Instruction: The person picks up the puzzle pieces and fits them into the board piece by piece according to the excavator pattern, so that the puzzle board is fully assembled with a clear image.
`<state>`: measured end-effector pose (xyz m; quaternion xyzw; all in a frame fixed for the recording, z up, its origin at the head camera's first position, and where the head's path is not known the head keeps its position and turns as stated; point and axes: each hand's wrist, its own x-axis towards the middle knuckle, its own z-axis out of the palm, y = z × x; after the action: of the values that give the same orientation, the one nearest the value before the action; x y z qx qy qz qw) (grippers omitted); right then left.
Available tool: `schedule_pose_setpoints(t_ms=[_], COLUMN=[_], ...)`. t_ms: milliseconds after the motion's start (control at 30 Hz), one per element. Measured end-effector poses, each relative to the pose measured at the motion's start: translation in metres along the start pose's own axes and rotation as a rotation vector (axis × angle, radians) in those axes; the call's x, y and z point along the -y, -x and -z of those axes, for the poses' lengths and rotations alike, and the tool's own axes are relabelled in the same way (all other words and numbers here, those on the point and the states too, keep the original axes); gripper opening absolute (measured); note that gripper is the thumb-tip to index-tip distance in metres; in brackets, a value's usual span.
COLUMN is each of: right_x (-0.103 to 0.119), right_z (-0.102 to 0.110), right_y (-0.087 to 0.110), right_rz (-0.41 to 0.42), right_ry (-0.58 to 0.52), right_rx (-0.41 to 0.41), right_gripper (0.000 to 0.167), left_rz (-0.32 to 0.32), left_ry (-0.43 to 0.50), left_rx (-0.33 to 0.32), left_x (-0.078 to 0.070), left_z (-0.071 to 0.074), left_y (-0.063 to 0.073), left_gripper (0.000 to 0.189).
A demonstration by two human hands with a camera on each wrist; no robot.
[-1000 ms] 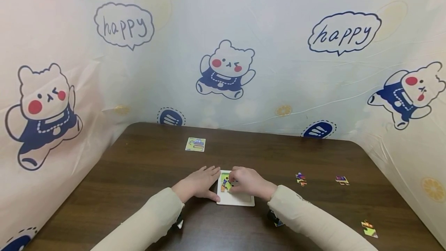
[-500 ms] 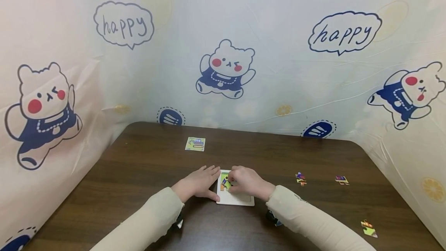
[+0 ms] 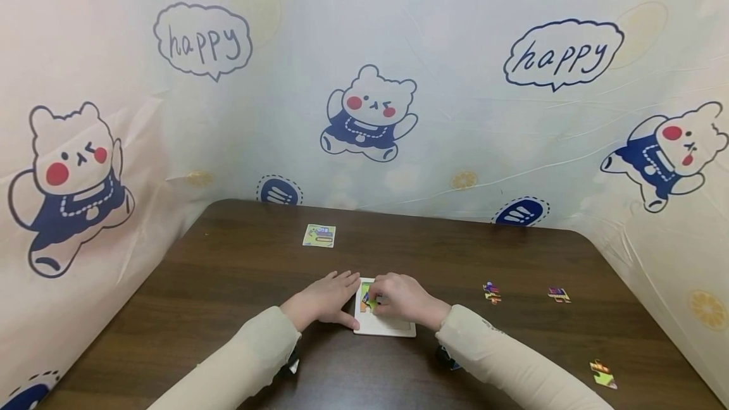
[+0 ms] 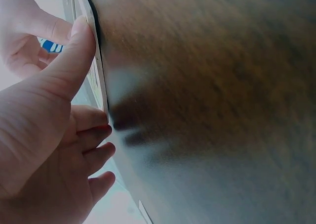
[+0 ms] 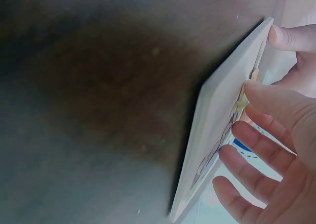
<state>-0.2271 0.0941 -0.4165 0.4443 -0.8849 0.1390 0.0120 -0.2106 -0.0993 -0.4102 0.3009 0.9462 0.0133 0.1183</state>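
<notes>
A white puzzle tray point(image 3: 393, 329) lies at the middle of the table's near part, with green and orange pieces in its far left area. My left hand point(image 3: 326, 297) lies along the tray's left side, fingers extended and thumb at the near left corner. In the left wrist view its thumb point(image 4: 74, 61) rests against the tray's edge. Over the tray, my right hand point(image 3: 405, 299) pinches a yellow-green puzzle piece point(image 3: 371, 302) between thumb and index finger. The right wrist view shows the thumb point(image 5: 266, 96) low at the pieces; the right hand partly covers them.
Loose puzzle pieces lie to the right: one purple and orange point(image 3: 492, 293), one purple and yellow point(image 3: 559, 295), and an orange and green one point(image 3: 603, 374) nearer me. A square picture card point(image 3: 319, 235) lies at the back left. A printed curtain point(image 3: 444, 131) surrounds the table point(image 3: 228, 283).
My right fingers have shifted slightly left over the tray, covering a little more of the puzzle pieces. The left hand and the tray stay in place.
</notes>
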Motion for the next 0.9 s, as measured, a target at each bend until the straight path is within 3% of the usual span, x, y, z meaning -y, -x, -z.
schedule_pose_setpoints(t_ms=[700, 900], right_x=[0.0011, 0.0015], right_z=[-0.0003, 0.0002], right_y=[-0.0003, -0.0014], right_rz=[0.023, 0.027], right_ry=[0.038, 0.062], right_rx=[-0.016, 0.000], right_gripper=[0.012, 0.019], left_rz=[0.002, 0.002], left_ry=[0.001, -0.007], left_rx=[0.007, 0.008], left_x=[0.0006, 0.0005], left_z=[-0.0009, -0.0002], left_y=[-0.0004, -0.0004], left_gripper=[0.087, 0.087])
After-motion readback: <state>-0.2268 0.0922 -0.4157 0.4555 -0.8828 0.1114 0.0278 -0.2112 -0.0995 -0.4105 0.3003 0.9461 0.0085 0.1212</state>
